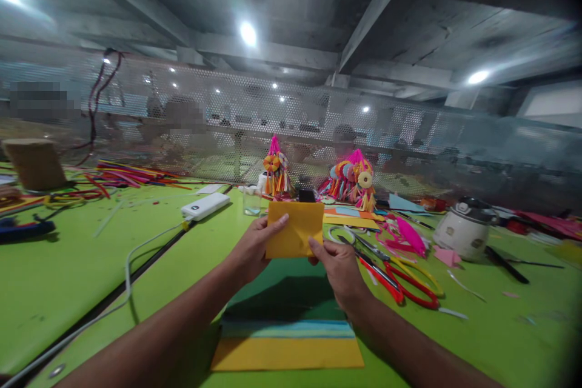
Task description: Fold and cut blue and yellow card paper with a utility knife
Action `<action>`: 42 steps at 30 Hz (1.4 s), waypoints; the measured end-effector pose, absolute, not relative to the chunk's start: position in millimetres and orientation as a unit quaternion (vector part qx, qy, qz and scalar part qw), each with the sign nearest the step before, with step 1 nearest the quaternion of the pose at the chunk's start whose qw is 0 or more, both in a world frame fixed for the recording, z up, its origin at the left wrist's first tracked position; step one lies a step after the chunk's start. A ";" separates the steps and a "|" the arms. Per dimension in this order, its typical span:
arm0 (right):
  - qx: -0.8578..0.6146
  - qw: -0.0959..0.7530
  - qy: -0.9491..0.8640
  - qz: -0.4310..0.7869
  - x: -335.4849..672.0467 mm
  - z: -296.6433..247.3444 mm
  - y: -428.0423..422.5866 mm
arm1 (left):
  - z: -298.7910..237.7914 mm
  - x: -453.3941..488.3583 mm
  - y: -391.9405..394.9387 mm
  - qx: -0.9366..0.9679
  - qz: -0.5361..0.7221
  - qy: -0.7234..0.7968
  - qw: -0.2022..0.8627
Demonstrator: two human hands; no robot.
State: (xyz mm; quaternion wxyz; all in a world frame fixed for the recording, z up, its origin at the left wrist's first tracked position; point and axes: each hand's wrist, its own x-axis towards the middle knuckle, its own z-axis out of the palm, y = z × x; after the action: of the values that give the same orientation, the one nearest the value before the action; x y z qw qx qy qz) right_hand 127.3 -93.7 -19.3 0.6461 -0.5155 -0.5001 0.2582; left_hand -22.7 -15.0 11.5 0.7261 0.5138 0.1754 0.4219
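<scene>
A small yellow piece of paper or felt is held up between both hands above the table. My left hand pinches its left edge, thumb on the near face. At the lower right corner, my right hand grips it the same way, with the other fingers partly hidden behind. Below lies a stack of coloured sheets: a dark green sheet on top, thin blue edges under it, and a yellow sheet nearest me. Whether the sheets are paper or felt I cannot tell.
Red-handled scissors and magenta scraps lie right of the sheets, near a white and black pot. Tasselled ornaments stand before a perforated metal screen. On the left are a white power bank, its cable and coloured strips.
</scene>
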 end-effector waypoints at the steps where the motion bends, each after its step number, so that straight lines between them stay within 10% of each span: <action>1: -0.516 0.646 -0.500 0.258 127.4 -19.3 -94.0 | 11.2 -22.7 -14.8 0.514 0.421 0.175 0.727; 20: -0.496 0.655 -0.500 0.274 130.2 -26.4 -89.3 | 14.2 -22.4 -14.8 0.495 0.419 0.195 0.736; 30: -0.499 0.586 -0.638 0.027 168.3 22.6 -87.5 | 9.3 -25.6 -7.2 0.545 0.334 0.223 0.736; 42: -0.505 0.528 -0.664 0.162 166.3 9.0 -78.8 | 0.8 -18.8 -8.9 0.547 0.287 0.235 0.750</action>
State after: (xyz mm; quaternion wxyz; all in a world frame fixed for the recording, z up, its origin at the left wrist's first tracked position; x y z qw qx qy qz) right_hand 166.3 -78.8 9.0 0.5279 -0.5047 -0.6637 0.1616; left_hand -18.8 -8.9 0.8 0.7504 0.5473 0.2348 0.2868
